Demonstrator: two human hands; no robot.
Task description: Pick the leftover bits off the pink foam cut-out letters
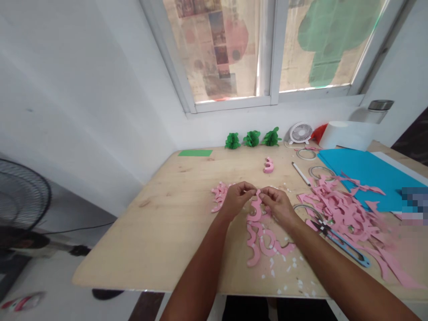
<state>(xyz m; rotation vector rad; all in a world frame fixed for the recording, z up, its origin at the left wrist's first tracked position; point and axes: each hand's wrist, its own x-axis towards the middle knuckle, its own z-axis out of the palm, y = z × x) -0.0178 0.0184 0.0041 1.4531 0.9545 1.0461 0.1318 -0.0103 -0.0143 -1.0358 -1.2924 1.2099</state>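
- Plywood worktop [157, 240] under a window [220, 53] papered over with printed sheets; a black standing fan [23, 196] on the floor to the left.
- Far edge: three green paper trees [251, 139] in a row, a small white desk fan [300, 133], a green card [195, 153].
- Left hand [237, 199] and right hand [277, 205] meet above mid-worktop, fingers [250, 187] together, pinching the top of a pink curved strip [256, 207] (foam or card, hard to tell).
- Below the hands: more pink curved pieces [264, 244] and scattered white scraps [284, 267].
- Just beside the left hand: small pink stack [219, 196].
- Right of the right hand: heap of pink offcuts [341, 209], partly on a blue sheet [368, 178]; blue-handled snips [344, 245] lie at its edge.
- Farther back: white marker [301, 174], wire rings [306, 154], a lone pink curl [268, 165].
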